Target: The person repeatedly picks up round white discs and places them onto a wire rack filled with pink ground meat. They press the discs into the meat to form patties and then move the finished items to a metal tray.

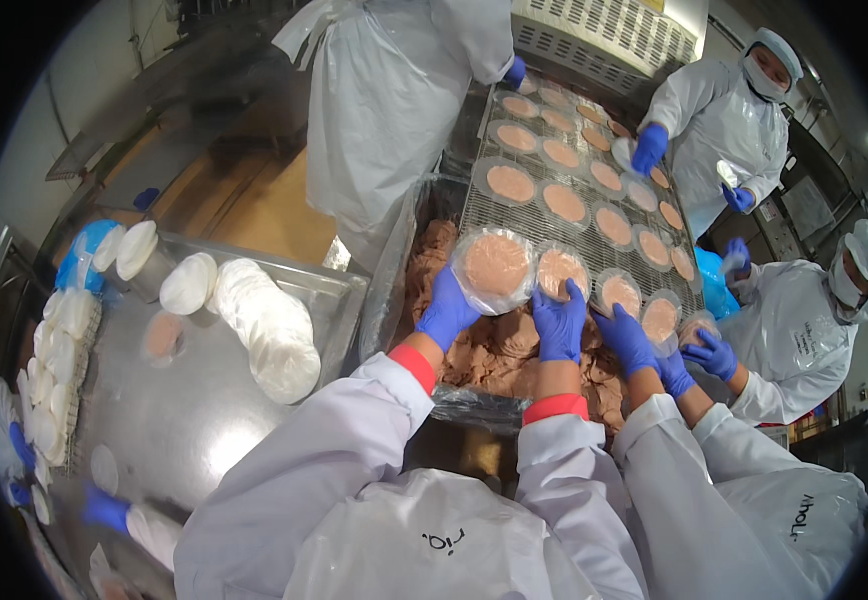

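Dark handwritten lettering (pixel 444 541) is marked on the camera wearer's white apron (pixel 384 560). Similar dark marking (pixel 802 516) stands on the neighbouring worker's white garment (pixel 769 545); smaller lettering (pixel 807 340) runs across the farther worker's chest covering (pixel 779 320), seen from here.

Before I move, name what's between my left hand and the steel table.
Head view: from left hand to steel table, ground meat, then the bin's plastic-lined rim.

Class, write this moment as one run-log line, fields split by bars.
left hand: blue-gloved, at film-backed patty edge | right hand: blue-gloved, touching neighbouring patty | mesh belt: more patties | tub: minced meat
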A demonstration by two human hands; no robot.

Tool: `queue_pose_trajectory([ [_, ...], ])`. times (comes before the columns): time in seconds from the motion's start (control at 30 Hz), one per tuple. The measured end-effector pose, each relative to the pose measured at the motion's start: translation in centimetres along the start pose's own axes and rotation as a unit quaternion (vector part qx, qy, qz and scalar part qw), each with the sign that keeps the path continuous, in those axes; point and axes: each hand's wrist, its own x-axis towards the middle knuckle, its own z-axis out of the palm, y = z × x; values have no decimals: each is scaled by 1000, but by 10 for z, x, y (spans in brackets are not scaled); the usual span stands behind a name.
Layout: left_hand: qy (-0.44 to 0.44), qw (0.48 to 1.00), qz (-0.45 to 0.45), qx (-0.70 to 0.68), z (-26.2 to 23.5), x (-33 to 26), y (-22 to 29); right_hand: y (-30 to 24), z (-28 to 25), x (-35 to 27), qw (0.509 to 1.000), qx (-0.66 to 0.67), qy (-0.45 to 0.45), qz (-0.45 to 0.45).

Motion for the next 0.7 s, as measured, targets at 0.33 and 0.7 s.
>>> queue_pose_trajectory([
  [0.33, 89, 992, 47, 80, 44, -138, 71, 63, 40, -81, 973, -171, -147, 39],
  [0.7, 505, 574, 576, 287, -131, -347, 188, 230, -5, -173, 825, -326, -208, 412],
])
